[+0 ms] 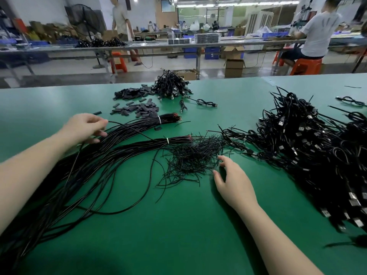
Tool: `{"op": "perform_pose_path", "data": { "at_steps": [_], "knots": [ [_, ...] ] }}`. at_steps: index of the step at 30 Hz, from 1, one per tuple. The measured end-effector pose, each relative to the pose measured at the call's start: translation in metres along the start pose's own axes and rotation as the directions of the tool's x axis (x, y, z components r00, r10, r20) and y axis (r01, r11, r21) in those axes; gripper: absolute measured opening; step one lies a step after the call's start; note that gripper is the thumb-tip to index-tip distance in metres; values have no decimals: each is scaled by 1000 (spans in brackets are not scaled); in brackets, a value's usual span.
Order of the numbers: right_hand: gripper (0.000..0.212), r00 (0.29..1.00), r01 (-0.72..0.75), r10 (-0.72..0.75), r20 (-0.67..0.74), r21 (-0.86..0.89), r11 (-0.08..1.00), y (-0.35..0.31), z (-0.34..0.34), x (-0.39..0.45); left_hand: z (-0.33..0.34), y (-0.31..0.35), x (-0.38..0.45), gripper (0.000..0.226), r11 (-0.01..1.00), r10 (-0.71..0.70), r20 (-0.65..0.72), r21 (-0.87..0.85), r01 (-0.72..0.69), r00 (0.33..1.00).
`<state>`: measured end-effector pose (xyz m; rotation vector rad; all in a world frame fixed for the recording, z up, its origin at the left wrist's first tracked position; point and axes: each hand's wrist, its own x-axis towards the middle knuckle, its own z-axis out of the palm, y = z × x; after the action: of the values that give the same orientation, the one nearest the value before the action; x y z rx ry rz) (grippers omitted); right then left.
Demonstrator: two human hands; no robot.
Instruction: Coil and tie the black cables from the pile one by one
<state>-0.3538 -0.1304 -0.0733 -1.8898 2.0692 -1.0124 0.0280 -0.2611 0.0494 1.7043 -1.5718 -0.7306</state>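
Observation:
Long black cables point(83, 175) sweep from the lower left toward the table's middle, in two bundles bound with white ties point(167, 140). My left hand point(84, 127) rests on the upper bundle, and its thumb and forefinger pinch the end of one single black cable point(127, 125). A heap of thin black twist ties point(192, 157) lies at the centre. My right hand point(232, 181) lies at the heap's right edge, fingers apart, fingertips touching the ties, nothing held.
A big pile of coiled black USB cables point(317, 159) fills the right side of the green table point(178, 235). A smaller cable pile point(170, 85) and dark sleeve pieces point(137, 100) lie at the back. Other people work at benches beyond.

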Motion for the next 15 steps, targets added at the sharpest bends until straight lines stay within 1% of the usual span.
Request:
{"op": "perform_pose_path", "data": {
  "at_steps": [2,3,4,5,6,7,8,9,10,11,13,14,15],
  "knots": [
    [47,1000,-6,6,-5,-5,1000,0,0,0,6,1,-3,11,999,-6,1,39,6,1000],
    [46,1000,-6,6,-5,-1,1000,0,0,-1,8,1,-3,13,999,8,-43,40,-6,999],
    [45,1000,-3,3,-6,2,1000,0,0,-1,6,2,-2,15,1000,21,-107,-10,-22,994],
    [45,1000,3,-3,-5,4,1000,0,0,-1,4,5,-3,19,993,18,-194,-112,-40,981],
    [45,1000,7,-7,-3,3,1000,0,0,-1,0,10,-5,22,972,-9,-291,-228,-60,957],
    [45,1000,6,-6,1,1,1000,1,1,-1,-4,16,-8,23,948,-35,-389,-305,-93,921],
    [45,1000,2,-2,5,-1,1000,1,0,-1,-7,20,-13,21,940,-26,-448,-316,-131,893],
    [45,1000,-4,4,6,-2,1000,-1,-2,-1,-8,24,-18,18,949,32,-454,-266,-170,890],
    [45,1000,1,-1,-17,7,1000,-4,-4,-3,-5,27,-26,13,952,118,-415,-211,-221,902],
    [45,997,30,-28,-72,30,999,-8,-7,-5,-1,31,-36,10,942,207,-358,-178,-285,911],
    [50,969,169,-148,-197,93,981,-27,-14,-10,9,39,-59,7,910,335,-235,-172,-378,913],
    [57,954,250,-222,-202,128,960,-41,-17,-13,15,41,-71,10,892,385,-193,-173,-418,902],
    [66,946,312,-289,-144,176,934,-59,-21,-16,20,44,-82,10,875,431,-147,-171,-452,890]
  ]
}}
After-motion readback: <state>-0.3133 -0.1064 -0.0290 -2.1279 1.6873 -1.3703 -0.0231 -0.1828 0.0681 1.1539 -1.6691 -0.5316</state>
